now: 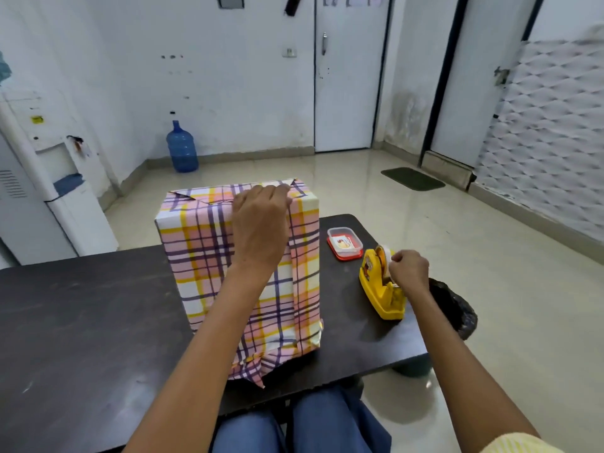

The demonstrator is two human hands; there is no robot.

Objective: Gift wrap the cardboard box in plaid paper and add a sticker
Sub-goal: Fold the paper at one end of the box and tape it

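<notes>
At a dark table (81,322) in a white-walled room, a seated person is closing the long seam on a tall box (183,220) that is standing at the table's centre, already covered in plaid paper (202,256). The left hand (260,223) is lying against the near face, its fingers curled over the top edge and holding the overlapping paper edge in place. At 3 o'clock from the box, the right hand (408,271) is closing in a pinch at the roll of a yellow tape dispenser (380,295), apparently drawing out the tape (385,256). A clear tub (344,243) with a red base, holding what looks like the sticker, is sitting at 11 o'clock from the dispenser. A bin lined with a black bag (457,308) is standing off the table edge at 3 o'clock.

Doing this step well is likely depending on the left hand keeping the overlap taut and flat while the strip is being torn against the cutter one-handed, since the light dispenser may be lifting or sliding. The strip is best going across the seam, half on each layer. At 6 o'clock, the near-end flaps (251,367) are hanging loose and not yet taped.
</notes>
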